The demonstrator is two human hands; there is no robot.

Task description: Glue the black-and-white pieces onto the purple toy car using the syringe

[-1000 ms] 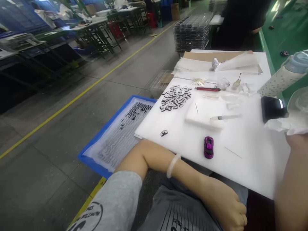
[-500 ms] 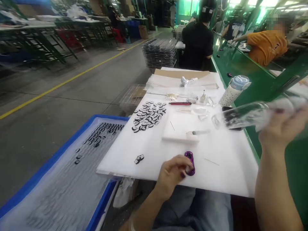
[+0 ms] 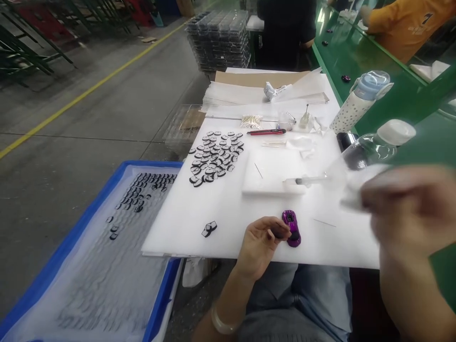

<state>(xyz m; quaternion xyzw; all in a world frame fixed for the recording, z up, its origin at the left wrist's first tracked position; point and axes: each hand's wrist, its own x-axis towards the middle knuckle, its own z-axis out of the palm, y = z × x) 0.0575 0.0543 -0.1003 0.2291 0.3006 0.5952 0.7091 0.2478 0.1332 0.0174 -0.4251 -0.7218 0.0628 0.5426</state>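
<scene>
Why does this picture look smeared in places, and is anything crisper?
Head view: right hand heavily blurred, likely from motion; same head view: purple car clearer, though slightly soft; head view again: white tabletop bright and washed-out, spotted flask leaning, perhaps through wide-lens distortion.

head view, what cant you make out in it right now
All in the head view:
Right hand: blur smears its fingers and the white tissue at them.
Left hand: its bent fingers hide whether it pinches anything; contact with the purple toy car is unclear.
Person in black: head cut off by the top edge.
Orange shirt: print below the number is too small.
</scene>
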